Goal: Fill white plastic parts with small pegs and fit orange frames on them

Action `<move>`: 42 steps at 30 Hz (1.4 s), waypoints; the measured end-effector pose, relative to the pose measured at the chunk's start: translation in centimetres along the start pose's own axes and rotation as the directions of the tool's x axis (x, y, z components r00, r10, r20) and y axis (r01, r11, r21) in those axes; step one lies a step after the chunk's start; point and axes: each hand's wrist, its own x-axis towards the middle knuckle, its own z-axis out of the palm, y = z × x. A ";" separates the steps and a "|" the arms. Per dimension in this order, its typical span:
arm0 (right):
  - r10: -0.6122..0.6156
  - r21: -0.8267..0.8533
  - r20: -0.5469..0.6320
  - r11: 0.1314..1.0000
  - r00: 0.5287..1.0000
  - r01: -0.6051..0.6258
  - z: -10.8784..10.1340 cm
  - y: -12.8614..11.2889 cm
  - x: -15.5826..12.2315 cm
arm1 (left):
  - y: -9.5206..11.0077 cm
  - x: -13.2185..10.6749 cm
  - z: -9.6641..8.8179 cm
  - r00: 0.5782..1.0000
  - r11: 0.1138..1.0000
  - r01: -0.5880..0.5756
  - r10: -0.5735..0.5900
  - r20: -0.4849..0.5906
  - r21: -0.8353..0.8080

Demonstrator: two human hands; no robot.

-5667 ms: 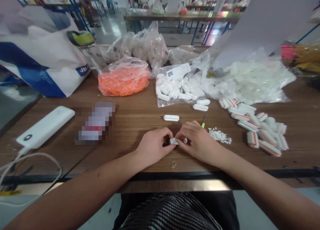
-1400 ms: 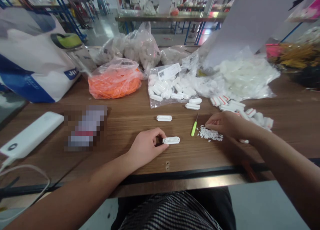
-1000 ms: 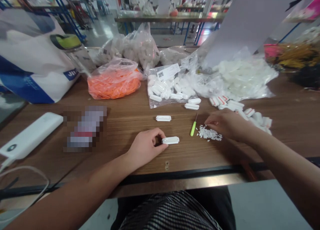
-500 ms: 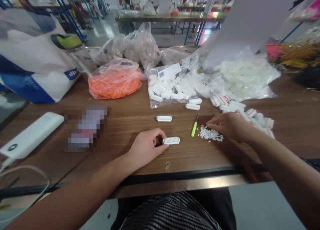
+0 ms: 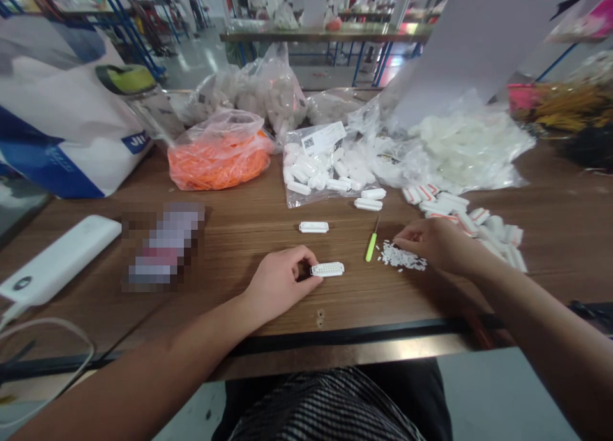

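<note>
Head view: at lower centre the left hand [image 5: 280,281] pinches the left end of a white connector [image 5: 327,269] between thumb and forefinger, and the connector lies flat on the table [image 5: 249,237]. At centre right the right hand [image 5: 438,244] has its fingertips drawn together at the edge of a pile of tiny white bits [image 5: 405,258]. Whether they have hold of a bit is too small to tell.

The work looks partly done. A heap of red-striped pieces [image 5: 443,205] lies at right, apparently finished. The held connector shows no red and looks unfinished, and a bag [image 5: 325,166] of plain white housings above centre is still well stocked.

Counts:
- One connector in hand.
- One spare connector [image 5: 313,227] just above it.
- Two loose housings [image 5: 371,198] at the bag's mouth.
- One green tool [image 5: 370,246] beside the pile.
- One orange bag [image 5: 218,154] at upper left.
- The striped pieces are partly hidden behind the right hand and the bits are too many, so neither can be counted.
</note>
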 end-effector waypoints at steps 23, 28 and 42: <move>-0.428 0.196 -0.034 0.883 0.903 0.426 3.6 -11.2 -0.1 | 0.1 -0.1 0.3 1.000 0.999 -0.009 0.009 -0.021 -0.032; -0.541 0.060 -0.049 0.837 0.839 0.543 3.3 -11.5 -0.5 | 0.2 -0.1 0.3 1.000 1.000 -0.009 0.009 -0.025 -0.026; -0.715 -0.337 -0.134 0.684 0.686 0.647 4.0 -11.4 -1.7 | 0.0 0.0 0.3 1.000 1.000 0.005 -0.006 -0.019 -0.025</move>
